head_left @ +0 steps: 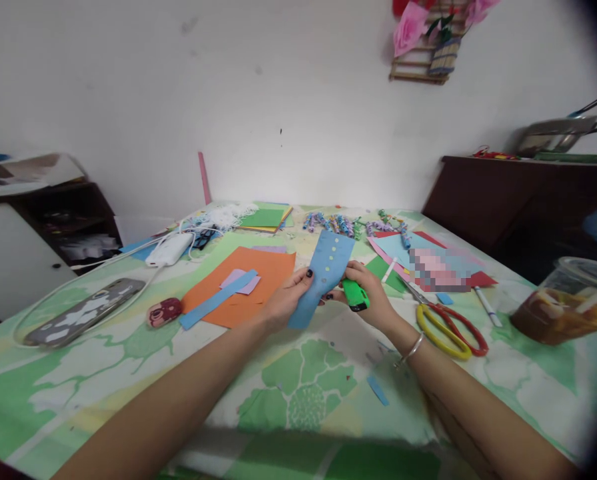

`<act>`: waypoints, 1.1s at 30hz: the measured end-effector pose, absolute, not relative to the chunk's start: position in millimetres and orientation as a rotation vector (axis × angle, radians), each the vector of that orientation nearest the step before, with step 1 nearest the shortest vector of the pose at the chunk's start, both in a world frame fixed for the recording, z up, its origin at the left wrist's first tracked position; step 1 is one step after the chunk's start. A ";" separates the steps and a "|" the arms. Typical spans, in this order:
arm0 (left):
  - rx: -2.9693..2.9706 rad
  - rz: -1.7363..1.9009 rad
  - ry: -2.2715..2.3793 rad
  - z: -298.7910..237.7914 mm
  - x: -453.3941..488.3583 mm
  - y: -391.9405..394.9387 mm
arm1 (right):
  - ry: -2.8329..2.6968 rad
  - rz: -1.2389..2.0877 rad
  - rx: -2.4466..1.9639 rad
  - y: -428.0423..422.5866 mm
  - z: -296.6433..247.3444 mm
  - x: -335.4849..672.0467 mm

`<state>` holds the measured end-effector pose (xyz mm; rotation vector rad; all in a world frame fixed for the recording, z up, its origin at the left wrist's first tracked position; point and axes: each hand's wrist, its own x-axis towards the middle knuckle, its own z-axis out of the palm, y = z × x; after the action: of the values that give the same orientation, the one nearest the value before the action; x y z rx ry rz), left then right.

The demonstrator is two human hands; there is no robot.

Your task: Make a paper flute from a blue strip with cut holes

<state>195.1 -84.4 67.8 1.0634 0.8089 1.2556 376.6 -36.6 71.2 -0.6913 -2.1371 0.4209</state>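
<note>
A blue paper strip [330, 257] with a row of pale dots is raised above the table, tilted and slightly bent. My left hand [289, 297] pinches its left edge, thumb on top. My right hand [371, 293] is closed around a small bright green tool [354, 295] with a dark end, whose exact kind I cannot make out. Fingers of that hand also reach the strip's right edge. Left of my hands, orange paper sheets [238, 267] lie under a lilac paper piece [252, 283] and a narrow blue strip [218, 300].
Scissors [446, 327] with yellow and red handles lie right of my right hand, near a marker [488, 307] and a plastic cup of brown drink [561, 307]. At left are a phone [86, 310] and a white charger [169, 249]. Curled paper pieces [346, 225] line the back.
</note>
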 end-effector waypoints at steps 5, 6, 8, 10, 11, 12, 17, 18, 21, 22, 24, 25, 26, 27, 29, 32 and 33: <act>1.076 1.345 0.907 73.2 184.5 -79.9 | -2.412 0.322 -0.756 -25.6 65.5 389.0; 1.079 1.351 0.921 73.8 182.9 -79.2 | -2.435 0.333 -0.753 -24.1 62.7 390.3; 1.089 1.345 0.943 74.5 180.9 -78.3 | -2.463 0.352 -0.754 -22.5 57.7 391.3; 1.107 1.322 0.955 74.6 180.3 -78.1 | -2.444 0.369 -0.771 -22.6 55.9 390.9; 1.118 1.306 0.957 74.7 180.5 -78.3 | -2.413 0.374 -0.788 -23.3 56.5 390.5; 1.132 1.285 0.958 74.7 181.0 -78.7 | -2.368 0.376 -0.811 -24.3 58.2 390.1; 1.243 1.152 0.982 75.9 185.8 -82.9 | -2.017 0.410 -0.943 -32.6 73.6 387.7; 1.275 1.123 0.992 76.2 186.9 -84.2 | -1.932 0.462 -0.946 -34.5 76.7 386.9; 1.383 1.063 1.042 76.6 189.7 -88.2 | -1.690 0.789 -0.876 -39.2 84.3 384.0; 1.417 1.059 1.064 76.5 190.3 -89.3 | -1.633 0.910 -0.839 -40.2 85.9 383.0; 1.471 1.057 1.099 76.7 190.9 -91.3 | -1.582 1.073 -0.770 -41.4 87.6 381.4; 1.492 1.049 1.105 77.2 190.8 -92.1 | -1.575 1.123 -0.739 -41.7 87.8 380.9; 1.509 1.034 1.101 78.3 190.6 -92.7 | -1.570 1.163 -0.709 -41.9 87.6 380.7; 1.524 1.013 1.090 79.9 190.2 -93.2 | -1.563 1.195 -0.684 -41.9 87.4 380.8; 1.549 0.952 1.027 84.1 188.8 -94.0 | -1.553 1.245 -0.649 -41.9 87.2 381.9; 1.513 0.874 0.863 89.4 185.3 -93.6 | -1.514 1.287 -0.624 -41.9 89.0 384.6; 1.467 0.864 0.815 89.7 184.0 -93.0 | -1.495 1.298 -0.617 -41.8 90.1 385.4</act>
<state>184.0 -93.0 89.7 1.4668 0.8147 0.8644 385.4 -41.8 90.1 -0.6173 -1.4947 1.2981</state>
